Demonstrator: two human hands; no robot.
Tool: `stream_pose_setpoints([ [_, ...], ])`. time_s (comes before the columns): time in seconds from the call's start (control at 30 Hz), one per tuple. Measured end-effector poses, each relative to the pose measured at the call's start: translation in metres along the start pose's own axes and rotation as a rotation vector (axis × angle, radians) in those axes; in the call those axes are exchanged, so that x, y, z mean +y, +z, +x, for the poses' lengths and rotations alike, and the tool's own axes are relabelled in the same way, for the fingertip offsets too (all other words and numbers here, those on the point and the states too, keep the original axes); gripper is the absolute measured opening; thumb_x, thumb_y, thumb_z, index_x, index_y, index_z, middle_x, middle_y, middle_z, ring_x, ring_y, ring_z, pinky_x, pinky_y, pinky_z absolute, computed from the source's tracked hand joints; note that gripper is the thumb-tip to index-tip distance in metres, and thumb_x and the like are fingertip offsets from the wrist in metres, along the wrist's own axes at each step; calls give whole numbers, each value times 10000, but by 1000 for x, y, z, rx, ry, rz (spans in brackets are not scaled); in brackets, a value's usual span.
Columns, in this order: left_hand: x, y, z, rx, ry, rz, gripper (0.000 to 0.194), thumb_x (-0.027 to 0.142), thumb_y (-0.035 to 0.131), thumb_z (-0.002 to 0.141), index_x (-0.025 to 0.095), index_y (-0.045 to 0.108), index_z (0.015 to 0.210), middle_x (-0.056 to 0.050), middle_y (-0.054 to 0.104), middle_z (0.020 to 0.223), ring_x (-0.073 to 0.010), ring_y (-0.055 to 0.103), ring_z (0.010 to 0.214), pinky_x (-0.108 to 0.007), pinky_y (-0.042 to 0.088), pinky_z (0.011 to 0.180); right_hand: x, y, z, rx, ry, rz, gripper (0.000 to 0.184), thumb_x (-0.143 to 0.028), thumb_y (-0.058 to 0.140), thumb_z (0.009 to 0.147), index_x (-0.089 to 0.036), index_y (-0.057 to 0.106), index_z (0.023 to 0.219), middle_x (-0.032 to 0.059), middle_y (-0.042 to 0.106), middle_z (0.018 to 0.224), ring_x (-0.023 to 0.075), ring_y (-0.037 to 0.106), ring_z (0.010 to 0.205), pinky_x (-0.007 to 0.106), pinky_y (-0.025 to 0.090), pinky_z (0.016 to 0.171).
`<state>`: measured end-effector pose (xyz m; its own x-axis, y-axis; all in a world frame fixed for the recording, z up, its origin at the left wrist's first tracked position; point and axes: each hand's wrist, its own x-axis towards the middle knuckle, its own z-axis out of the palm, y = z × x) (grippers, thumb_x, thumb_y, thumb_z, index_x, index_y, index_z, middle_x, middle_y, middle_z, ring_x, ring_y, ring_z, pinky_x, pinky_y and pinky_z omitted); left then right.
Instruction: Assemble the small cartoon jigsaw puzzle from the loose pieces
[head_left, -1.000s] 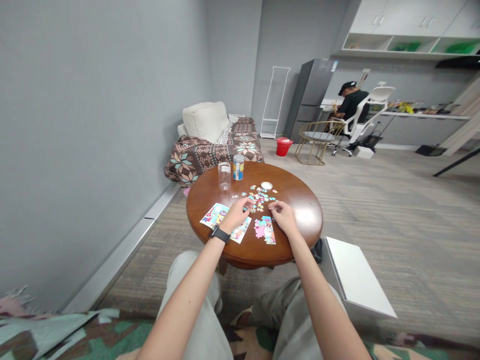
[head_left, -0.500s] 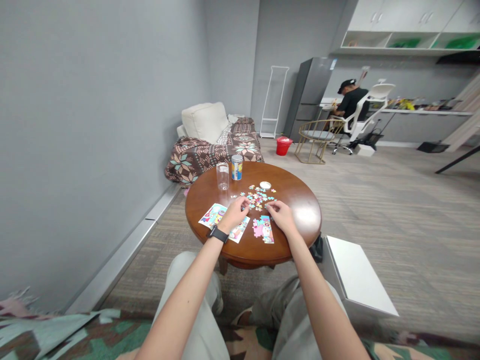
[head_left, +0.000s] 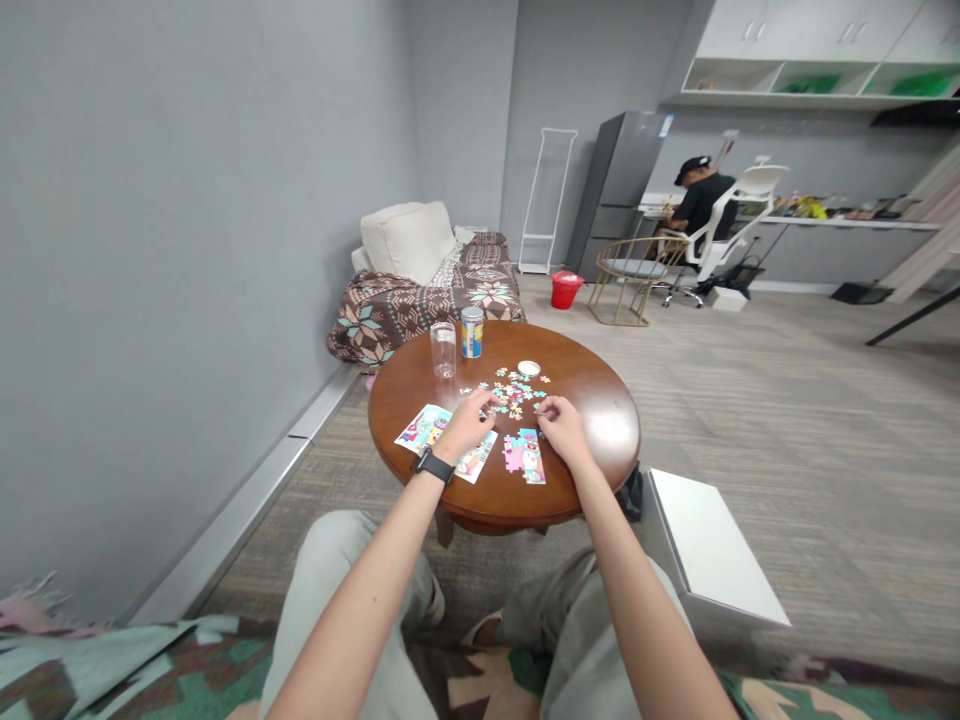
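The right hand [head_left: 561, 424] has its thumb and fingertips drawn together at the right edge of the loose puzzle pieces [head_left: 517, 392]; whether a piece is pinched there is too small to tell. The left hand [head_left: 466, 422] curves in at the pile's left side, thumb and fingers slightly apart, above the printed sheet [head_left: 425, 425]. Between the wrists, nearer the person, lies the joined puzzle section [head_left: 525, 456], pink on its left. Beyond the pile sit a round lid [head_left: 529, 369] and, to the left, a clear glass [head_left: 444, 352] beside a printed can [head_left: 472, 333], both upright.

All this rests on a glossy brown round table [head_left: 592, 375], light glaring off its right side. A white box [head_left: 712, 540] stands to the right. Farther off are a draped sofa [head_left: 427, 290] at left, a red bin [head_left: 565, 290], a grey fridge [head_left: 619, 185], and a seated person [head_left: 705, 205] in a black cap.
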<state>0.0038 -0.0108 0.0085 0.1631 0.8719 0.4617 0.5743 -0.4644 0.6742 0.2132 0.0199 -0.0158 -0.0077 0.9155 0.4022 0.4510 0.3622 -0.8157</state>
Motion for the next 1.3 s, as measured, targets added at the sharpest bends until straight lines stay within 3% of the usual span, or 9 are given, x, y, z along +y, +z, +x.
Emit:
stream_pose_setpoints([
  [0.3, 1, 0, 1, -37, -13, 19, 238, 23, 554, 785, 179, 718, 858, -39, 674, 924, -182, 629, 923, -303, 508, 874, 1, 0, -1, -26, 34, 24, 125, -334, 572, 777, -221, 626, 787, 24, 684, 772, 190, 620, 705, 320, 501, 696],
  [0.63, -2, 2, 1, -10, -31, 22, 250, 29, 603, 765, 170, 729, 929, -36, 664, 934, -166, 623, 884, -276, 507, 827, 0, 0, -1, -46, 47, -14, 247, -423, 595, 793, -204, 680, 868, 8, 637, 679, 188, 584, 648, 316, 463, 672],
  [0.8, 3, 0, 1, -30, -59, -10, 163, 98, 619, 834, 163, 731, 933, -48, 714, 939, -172, 652, 866, -288, 519, 834, 1, -1, -1, -50, 41, -24, 287, -393, 533, 823, -213, 681, 991, -15, 607, 667, 180, 583, 636, 302, 449, 652],
  [1.0, 7, -1, 0, -29, -109, -95, 192, 115, 628, 867, 174, 733, 1017, -63, 759, 1038, -190, 693, 942, -302, 538, 885, -2, -2, -2, -108, 93, 15, 255, -376, 510, 833, -212, 692, 902, 12, 681, 674, 192, 630, 658, 308, 465, 669],
  [1.3, 4, 0, 0, -51, -125, -160, 152, 106, 558, 886, 175, 669, 963, -33, 734, 907, -168, 696, 859, -272, 545, 792, -3, -2, -1, -74, 37, -36, 236, -341, 562, 788, -215, 713, 918, -12, 620, 615, 182, 580, 620, 308, 456, 657],
])
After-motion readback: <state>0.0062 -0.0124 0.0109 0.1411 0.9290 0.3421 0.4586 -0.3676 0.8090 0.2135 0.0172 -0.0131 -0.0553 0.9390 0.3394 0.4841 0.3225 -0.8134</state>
